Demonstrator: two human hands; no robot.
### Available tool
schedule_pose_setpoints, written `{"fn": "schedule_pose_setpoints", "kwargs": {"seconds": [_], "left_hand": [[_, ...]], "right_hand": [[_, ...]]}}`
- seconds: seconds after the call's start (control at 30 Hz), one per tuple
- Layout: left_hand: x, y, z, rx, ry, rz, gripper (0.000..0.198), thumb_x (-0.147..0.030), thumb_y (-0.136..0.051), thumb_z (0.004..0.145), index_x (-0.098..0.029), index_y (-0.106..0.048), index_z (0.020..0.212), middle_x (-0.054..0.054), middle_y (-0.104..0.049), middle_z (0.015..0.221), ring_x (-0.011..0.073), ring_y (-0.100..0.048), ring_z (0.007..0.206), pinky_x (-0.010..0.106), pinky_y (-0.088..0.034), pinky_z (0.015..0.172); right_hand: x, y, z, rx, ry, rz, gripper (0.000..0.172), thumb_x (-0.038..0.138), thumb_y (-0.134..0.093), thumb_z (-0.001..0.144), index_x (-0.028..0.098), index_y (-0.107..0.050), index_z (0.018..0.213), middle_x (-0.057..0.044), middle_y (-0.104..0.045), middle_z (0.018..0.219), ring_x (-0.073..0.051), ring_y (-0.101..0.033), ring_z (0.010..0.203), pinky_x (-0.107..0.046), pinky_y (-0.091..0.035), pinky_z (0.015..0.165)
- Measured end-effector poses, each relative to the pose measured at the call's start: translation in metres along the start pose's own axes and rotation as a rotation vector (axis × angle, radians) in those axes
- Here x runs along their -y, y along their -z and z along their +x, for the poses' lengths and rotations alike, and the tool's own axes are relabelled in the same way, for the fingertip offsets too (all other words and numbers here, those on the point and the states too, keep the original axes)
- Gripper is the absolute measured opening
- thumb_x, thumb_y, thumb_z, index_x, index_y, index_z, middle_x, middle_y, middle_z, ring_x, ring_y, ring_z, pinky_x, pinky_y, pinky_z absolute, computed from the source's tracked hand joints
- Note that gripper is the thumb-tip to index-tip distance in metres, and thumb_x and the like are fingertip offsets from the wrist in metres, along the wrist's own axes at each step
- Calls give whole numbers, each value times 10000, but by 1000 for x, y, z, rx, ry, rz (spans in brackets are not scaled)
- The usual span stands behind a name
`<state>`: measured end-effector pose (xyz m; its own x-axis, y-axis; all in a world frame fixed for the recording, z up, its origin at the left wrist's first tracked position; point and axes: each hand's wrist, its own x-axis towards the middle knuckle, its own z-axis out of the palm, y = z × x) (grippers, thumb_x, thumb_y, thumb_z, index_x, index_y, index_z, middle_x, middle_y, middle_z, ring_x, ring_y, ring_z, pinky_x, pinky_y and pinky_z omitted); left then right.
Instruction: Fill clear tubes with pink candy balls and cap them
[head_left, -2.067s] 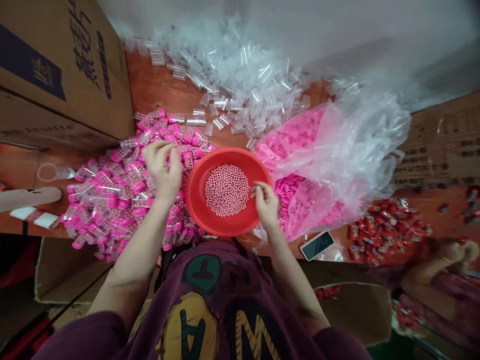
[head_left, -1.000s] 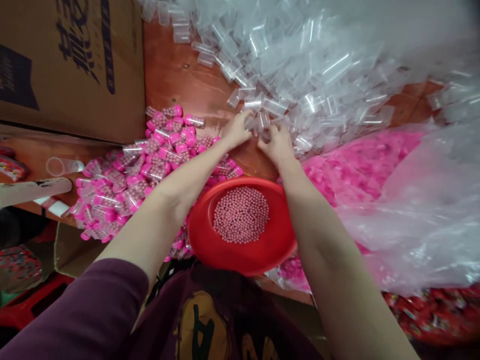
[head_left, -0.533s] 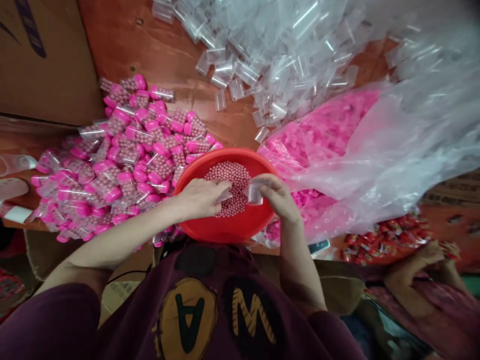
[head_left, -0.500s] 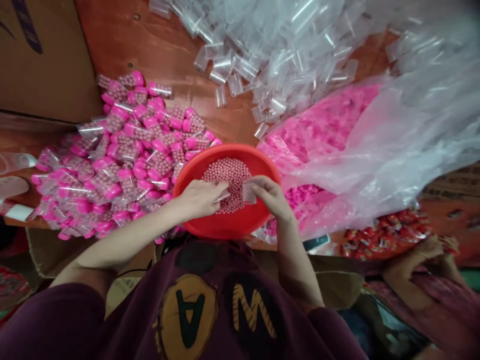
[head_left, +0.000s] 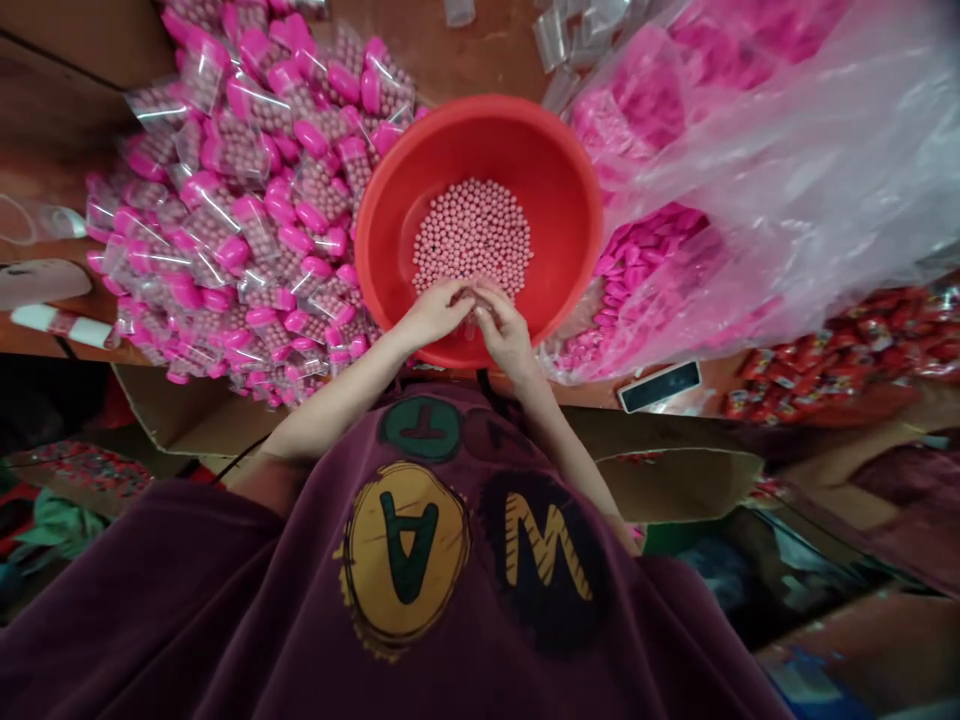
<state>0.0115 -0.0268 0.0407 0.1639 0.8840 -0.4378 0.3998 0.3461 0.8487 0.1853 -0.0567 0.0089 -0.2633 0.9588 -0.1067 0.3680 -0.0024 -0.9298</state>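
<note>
A red plastic bowl [head_left: 555, 180] stands on the wooden table and holds a layer of small pink beads [head_left: 472, 232]. My left hand [head_left: 435, 312] and my right hand [head_left: 504, 328] meet at the bowl's near rim, fingers pinched together around something small that the fingers hide; earlier frames showed clear tubes in both hands. A heap of filled tubes with pink caps [head_left: 240, 210] lies left of the bowl, close to my left wrist.
A clear plastic bag of loose pink caps [head_left: 660, 230] lies right of the bowl. A dark phone [head_left: 660, 386] rests at the table edge. Red wrapped items [head_left: 840, 360] spread at the right. An open cardboard box [head_left: 675, 480] sits below the table.
Both hands went to the clear tube pile, came back to the bowl each with a tube, then closed together at the near rim. The camera tilted down.
</note>
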Motion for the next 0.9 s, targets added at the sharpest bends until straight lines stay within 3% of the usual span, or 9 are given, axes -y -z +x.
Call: {"fn": "schedule_pose_setpoints", "kwargs": {"seconds": [0.1, 0.17, 0.23, 0.3, 0.4, 0.57, 0.67, 0.77, 0.9], "left_hand": [[-3, -11, -3, -30, 131, -351, 119, -107, -646, 912, -159, -725, 984, 31, -753, 873, 152, -692, 760, 342, -613, 852], [-3, -13, -7, -125, 227, -453, 110, -51, -660, 851, -160, -677, 864, -1, -697, 744, 134, -644, 642, 323, -600, 759], [0, -11, -8, -218, 263, -457, 166, 0, -645, 790, -165, -644, 805, -14, -669, 704, 132, -631, 622, 316, -587, 732], [5, -6, -7, -302, 228, -387, 213, 30, -616, 740, -169, -650, 810, -19, -666, 722, 130, -625, 647, 303, -575, 740], [16, 4, -3, -399, 119, -239, 350, 44, -568, 678, -184, -681, 919, -20, -698, 823, 120, -609, 687, 272, -551, 744], [22, 8, -8, -401, 36, -180, 467, 24, -577, 693, -218, -677, 1080, 2, -737, 987, 116, -614, 718, 250, -548, 727], [21, 1, -17, -358, 19, -196, 450, 43, -577, 716, -203, -656, 1085, 27, -738, 1091, 105, -621, 747, 254, -567, 771], [23, -8, -25, -288, 38, -231, 412, 22, -583, 773, -198, -626, 1118, 45, -731, 1135, 107, -646, 777, 263, -586, 789], [27, -8, -19, -390, 17, -133, 395, -69, -611, 884, -212, -596, 1252, 105, -695, 1319, 193, -710, 1096, 377, -607, 1016]], "right_hand": [[1, -11, -5, -5, 8, 86, 545, 387, -478, 1067, 220, -445, 1585, -136, -555, 1668, -214, -526, 1574, -489, -438, 1345], [3, -16, -8, -5, -7, 87, 631, 366, -493, 1049, 201, -325, 1634, -157, -529, 1686, -218, -521, 1578, -485, -451, 1334], [5, -19, -10, -58, -40, 49, 593, 329, -472, 1044, 196, -342, 1607, -160, -621, 1592, -227, -590, 1508, -490, -483, 1304], [6, -17, -10, -162, -91, -16, 477, 293, -400, 1060, 202, -450, 1525, -145, -720, 1425, -233, -681, 1370, -490, -536, 1245], [6, -11, -8, -271, -124, -150, 385, 276, -374, 1066, 208, -592, 1377, -141, -705, 1322, -254, -713, 1248, -500, -580, 1179], [16, -4, -11, -125, -188, -377, 483, 349, -625, 998, 211, -582, 1459, -179, -603, 1448, -366, -673, 1289, -610, -554, 1186], [25, -10, -16, -4, -38, -365, 576, 309, -662, 972, 212, -538, 1526, -166, -562, 1569, -366, -574, 1457, -581, -478, 1285], [25, -18, -16, 74, 75, -325, 451, 260, -568, 1007, 196, -602, 1452, -153, -629, 1512, -322, -569, 1467, -549, -455, 1312], [16, -7, 8, -18, 17, -392, 474, 211, -554, 976, 159, -591, 1446, -186, -642, 1448, -333, -611, 1388, -564, -500, 1259]]}}
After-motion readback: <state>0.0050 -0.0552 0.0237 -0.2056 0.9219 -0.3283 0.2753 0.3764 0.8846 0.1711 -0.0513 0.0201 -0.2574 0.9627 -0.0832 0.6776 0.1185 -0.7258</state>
